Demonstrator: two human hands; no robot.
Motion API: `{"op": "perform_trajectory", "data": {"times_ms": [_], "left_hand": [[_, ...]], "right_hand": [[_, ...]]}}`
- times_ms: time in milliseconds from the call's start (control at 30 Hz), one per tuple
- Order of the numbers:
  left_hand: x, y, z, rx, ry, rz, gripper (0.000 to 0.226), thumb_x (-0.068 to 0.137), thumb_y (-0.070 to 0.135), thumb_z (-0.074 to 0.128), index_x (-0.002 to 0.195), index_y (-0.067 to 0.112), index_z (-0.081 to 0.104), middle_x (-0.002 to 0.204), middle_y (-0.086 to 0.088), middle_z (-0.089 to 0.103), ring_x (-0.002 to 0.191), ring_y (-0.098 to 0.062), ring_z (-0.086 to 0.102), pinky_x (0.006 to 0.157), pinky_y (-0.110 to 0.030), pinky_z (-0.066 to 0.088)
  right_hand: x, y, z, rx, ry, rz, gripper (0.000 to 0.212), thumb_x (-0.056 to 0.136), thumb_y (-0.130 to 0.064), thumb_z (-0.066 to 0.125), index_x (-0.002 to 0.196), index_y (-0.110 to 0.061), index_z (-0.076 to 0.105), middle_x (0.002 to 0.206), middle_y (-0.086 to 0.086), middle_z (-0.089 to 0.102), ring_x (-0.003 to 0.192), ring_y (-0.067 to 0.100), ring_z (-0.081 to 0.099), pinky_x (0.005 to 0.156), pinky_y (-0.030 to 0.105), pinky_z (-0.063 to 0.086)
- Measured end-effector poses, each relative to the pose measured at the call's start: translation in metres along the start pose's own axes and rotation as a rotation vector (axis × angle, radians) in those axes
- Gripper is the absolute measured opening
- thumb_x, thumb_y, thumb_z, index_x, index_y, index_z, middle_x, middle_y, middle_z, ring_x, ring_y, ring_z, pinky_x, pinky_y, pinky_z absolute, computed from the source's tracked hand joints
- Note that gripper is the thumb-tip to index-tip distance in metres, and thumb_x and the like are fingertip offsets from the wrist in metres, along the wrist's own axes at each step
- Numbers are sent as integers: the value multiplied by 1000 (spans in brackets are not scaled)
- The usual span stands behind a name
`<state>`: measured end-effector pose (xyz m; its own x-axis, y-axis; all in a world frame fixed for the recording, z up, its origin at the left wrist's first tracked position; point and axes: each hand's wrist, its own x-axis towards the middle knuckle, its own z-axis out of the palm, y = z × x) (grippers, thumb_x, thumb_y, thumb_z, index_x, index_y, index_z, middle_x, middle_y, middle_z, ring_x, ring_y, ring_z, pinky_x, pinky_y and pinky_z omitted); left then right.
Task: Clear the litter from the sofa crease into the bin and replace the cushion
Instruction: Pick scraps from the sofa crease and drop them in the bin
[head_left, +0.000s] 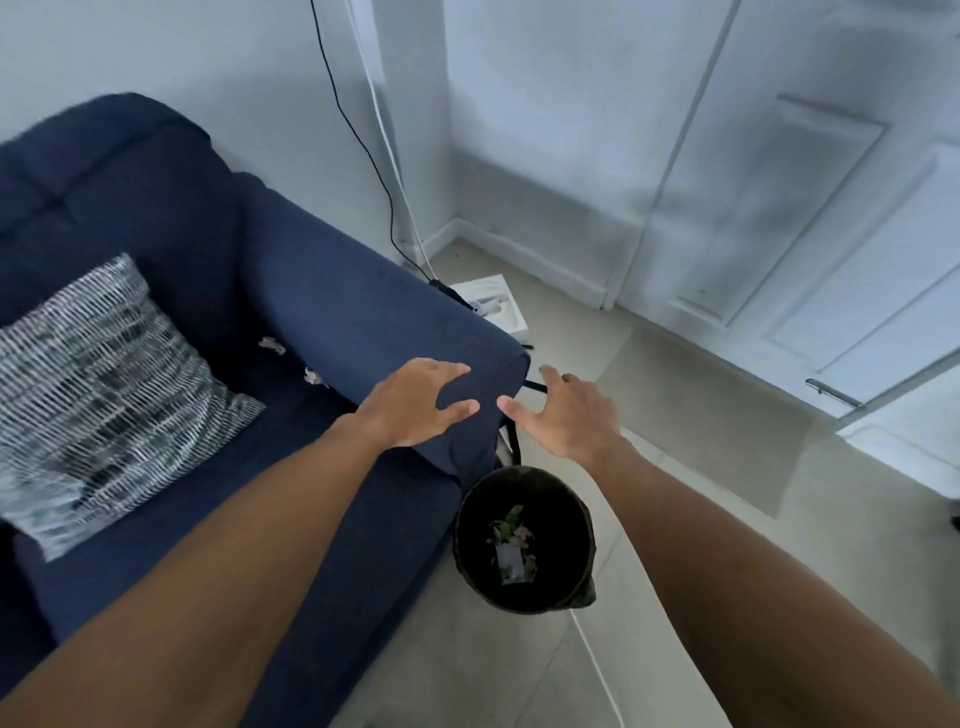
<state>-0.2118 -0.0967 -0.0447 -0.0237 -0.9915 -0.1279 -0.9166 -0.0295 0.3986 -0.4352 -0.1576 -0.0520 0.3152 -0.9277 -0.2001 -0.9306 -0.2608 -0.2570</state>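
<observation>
A navy sofa (291, 291) fills the left half of the view. Two small pale scraps of litter (272, 345) (315, 377) lie in the crease beside the armrest. A black-and-white patterned cushion (98, 400) rests on the seat to the left of them. On the floor by the sofa's front corner stands a black round bin (467, 535) holding several bits of paper. My left hand (415, 405) hovers over the armrest's front end, fingers spread, holding nothing. My right hand (566, 410) is spread too, just past the armrest and above the bin.
A white box (493, 306) and a black plug lie on the floor behind the armrest, with black and white cables running up the wall. White panelled doors (779, 208) stand at the right. A white cable (597, 670) crosses the tiles near the bin.
</observation>
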Motion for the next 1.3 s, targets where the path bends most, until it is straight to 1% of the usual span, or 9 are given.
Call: {"op": "perform_trajectory", "data": {"times_ms": [233,333,400,533,600,767,933,1200,1300], "left_hand": [[-34,-36,-75,15,109,-74,68,91,67,49,149,34,38,154,8,42,144,-14,30,113,-49,35],[-52,-59,-100,24,169,-111,68,91,66,50,149,32,39,153,8,43,144,-13,31,113,-43,33],[-68,-76,-115,16,209,-150,68,90,67,50,148,33,40,152,9,44,143,-12,32,112,-40,33],[-104,-115,-139,18,235,-236,70,89,68,49,148,30,41,146,7,50,138,-14,38,113,-41,37],[-123,-137,-150,43,267,-281,69,89,66,50,147,29,42,145,5,52,138,-16,40,111,-37,35],[-164,-177,-166,61,294,-403,70,89,67,49,148,30,41,151,1,47,142,-19,36,114,-42,30],[-184,-196,-165,60,303,-443,70,91,67,48,150,29,39,152,-1,46,142,-21,37,116,-44,31],[-184,-211,-153,45,279,-491,74,90,71,44,151,31,36,156,1,41,145,-21,33,117,-51,31],[-176,-220,-149,33,283,-486,72,91,69,45,151,29,37,156,1,42,145,-20,32,118,-48,28]], "right_hand": [[15,-71,-43,-46,41,-118,94,73,-90,24,138,-25,40,128,5,57,114,32,53,90,48,44],[22,-108,-52,-47,51,-177,97,72,-91,22,142,-26,35,131,4,56,115,32,52,89,48,45],[25,-135,-53,-25,46,-219,98,72,-91,24,145,-26,32,137,4,52,120,33,50,92,49,44],[27,-192,-48,-19,55,-316,101,73,-91,24,147,-23,29,143,7,48,127,37,44,99,53,39],[27,-220,-43,-21,54,-368,101,73,-90,23,148,-24,28,143,6,48,127,36,43,98,54,37],[29,-276,-27,-30,29,-471,99,72,-91,21,147,-25,29,139,5,50,123,35,45,94,53,37],[30,-303,-10,-57,-5,-541,97,74,-89,23,146,-24,30,140,6,49,123,35,45,94,53,37],[43,-313,2,-73,-38,-555,93,77,-87,27,145,-24,32,139,7,50,122,35,46,94,53,37],[51,-314,8,-75,-51,-554,92,78,-87,28,145,-23,32,137,6,51,122,35,46,93,53,38]]}}
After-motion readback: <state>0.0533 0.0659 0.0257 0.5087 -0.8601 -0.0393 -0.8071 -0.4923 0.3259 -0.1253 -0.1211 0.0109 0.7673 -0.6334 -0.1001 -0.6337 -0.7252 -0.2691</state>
